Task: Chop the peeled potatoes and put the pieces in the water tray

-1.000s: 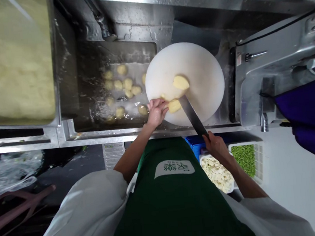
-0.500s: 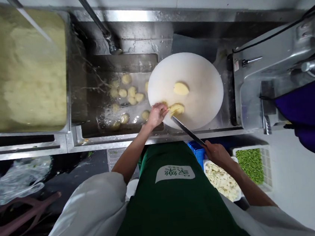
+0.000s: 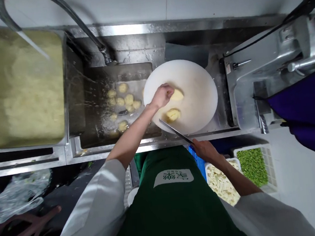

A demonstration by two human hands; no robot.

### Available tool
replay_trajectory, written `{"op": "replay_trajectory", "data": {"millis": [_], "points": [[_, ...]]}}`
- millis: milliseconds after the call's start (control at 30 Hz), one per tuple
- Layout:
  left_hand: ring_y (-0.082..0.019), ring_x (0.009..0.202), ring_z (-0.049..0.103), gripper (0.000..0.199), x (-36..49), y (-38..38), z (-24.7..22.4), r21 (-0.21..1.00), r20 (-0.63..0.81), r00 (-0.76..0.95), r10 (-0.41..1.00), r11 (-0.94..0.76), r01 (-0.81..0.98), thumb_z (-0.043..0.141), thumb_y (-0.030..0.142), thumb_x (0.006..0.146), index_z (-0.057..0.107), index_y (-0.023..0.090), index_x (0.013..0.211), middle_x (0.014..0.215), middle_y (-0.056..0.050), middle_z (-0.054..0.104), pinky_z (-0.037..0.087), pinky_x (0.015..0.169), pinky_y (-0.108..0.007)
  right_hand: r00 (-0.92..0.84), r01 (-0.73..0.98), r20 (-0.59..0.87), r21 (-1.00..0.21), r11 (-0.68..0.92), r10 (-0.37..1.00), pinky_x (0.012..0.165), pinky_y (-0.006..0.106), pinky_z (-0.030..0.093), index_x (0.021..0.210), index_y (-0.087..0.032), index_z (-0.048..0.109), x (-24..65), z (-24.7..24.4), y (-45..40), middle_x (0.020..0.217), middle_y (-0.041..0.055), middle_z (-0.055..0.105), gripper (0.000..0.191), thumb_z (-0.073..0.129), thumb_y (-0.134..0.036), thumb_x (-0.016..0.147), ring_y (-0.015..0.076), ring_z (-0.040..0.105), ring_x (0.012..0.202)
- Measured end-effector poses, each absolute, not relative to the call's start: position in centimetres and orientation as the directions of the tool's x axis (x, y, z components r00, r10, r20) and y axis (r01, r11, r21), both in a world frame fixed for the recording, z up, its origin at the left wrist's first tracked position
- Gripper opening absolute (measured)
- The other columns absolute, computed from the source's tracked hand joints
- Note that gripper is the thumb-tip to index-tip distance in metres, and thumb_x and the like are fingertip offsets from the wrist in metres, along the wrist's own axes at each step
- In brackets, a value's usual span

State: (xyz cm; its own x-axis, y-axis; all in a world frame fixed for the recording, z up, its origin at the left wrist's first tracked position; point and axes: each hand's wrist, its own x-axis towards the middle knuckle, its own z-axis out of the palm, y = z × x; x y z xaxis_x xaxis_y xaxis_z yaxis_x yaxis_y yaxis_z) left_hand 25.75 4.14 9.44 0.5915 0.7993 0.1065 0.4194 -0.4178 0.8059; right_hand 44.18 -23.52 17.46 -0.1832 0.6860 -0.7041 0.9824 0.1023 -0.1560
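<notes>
My left hand (image 3: 164,95) is over the round white cutting board (image 3: 196,91), its fingers closed on the left end of a peeled potato half (image 3: 178,94). Closer to me on the board lies a cut portion of potato (image 3: 173,114), its slices lying together. My right hand (image 3: 205,150) grips a knife (image 3: 179,133) by the handle. The blade points up and left, its tip over the board's near left edge beside the cut potato. Part of the potato half is hidden behind my left fingers.
Several peeled potatoes (image 3: 129,99) lie in the wet sink (image 3: 97,130) at left. Water runs from a tap (image 3: 6,15) into a large metal tub (image 3: 63,83). Below the counter at right stand a container of pale slices (image 3: 223,182) and a basket of chopped greens (image 3: 251,166).
My left hand has left the cut potato near the board's edge and moved up and right to the potato half. The knife has shifted slightly left. The whole view has tilted a little.
</notes>
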Motion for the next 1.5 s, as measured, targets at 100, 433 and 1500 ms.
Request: {"op": "replay_trajectory", "data": {"millis": [100,433,1500], "points": [[-0.023,0.102,0.057,0.018,28.1,7.5,8.7,0.753,0.099,0.637,0.764,-0.476,0.454,0.057,0.017,0.083,0.069,0.013,0.095,0.106,-0.013,0.061,0.046,0.1,-0.041,-0.184,0.982,-0.704,-0.162,0.097,0.686,0.061,0.032,0.027,0.115,-0.013,0.055,43.8,17.2,-23.0,0.091,0.01,0.07,0.035,0.027,-0.033,0.108,0.027,0.069,0.084],[-0.019,0.097,0.06,0.048,30.7,11.3,9.5,0.782,-0.223,0.873,0.433,-0.455,0.426,0.07,0.021,0.066,0.069,0.017,0.113,0.117,-0.007,0.064,0.05,0.085,-0.028,-0.152,0.977,-0.675,-0.212,0.007,0.722,0.066,0.031,0.035,0.114,-0.012,0.054,42.2,16.6,-21.6,0.094,0.0114,0.07,0.031,0.029,-0.03,0.107,0.0246,0.069,0.088],[-0.017,0.091,0.056,0.028,25.0,6.5,8.2,0.644,-0.206,0.554,0.807,-0.315,0.697,0.052,-0.003,0.075,0.072,0.005,0.093,0.111,-0.015,0.059,0.047,0.09,-0.03,0.092,0.992,-0.644,-0.009,-0.128,0.76,0.061,0.032,0.025,0.111,-0.014,0.051,44.7,16.2,-22.8,0.09,0.0098,0.068,0.03,0.027,-0.032,0.108,0.0271,0.069,0.086]]}}
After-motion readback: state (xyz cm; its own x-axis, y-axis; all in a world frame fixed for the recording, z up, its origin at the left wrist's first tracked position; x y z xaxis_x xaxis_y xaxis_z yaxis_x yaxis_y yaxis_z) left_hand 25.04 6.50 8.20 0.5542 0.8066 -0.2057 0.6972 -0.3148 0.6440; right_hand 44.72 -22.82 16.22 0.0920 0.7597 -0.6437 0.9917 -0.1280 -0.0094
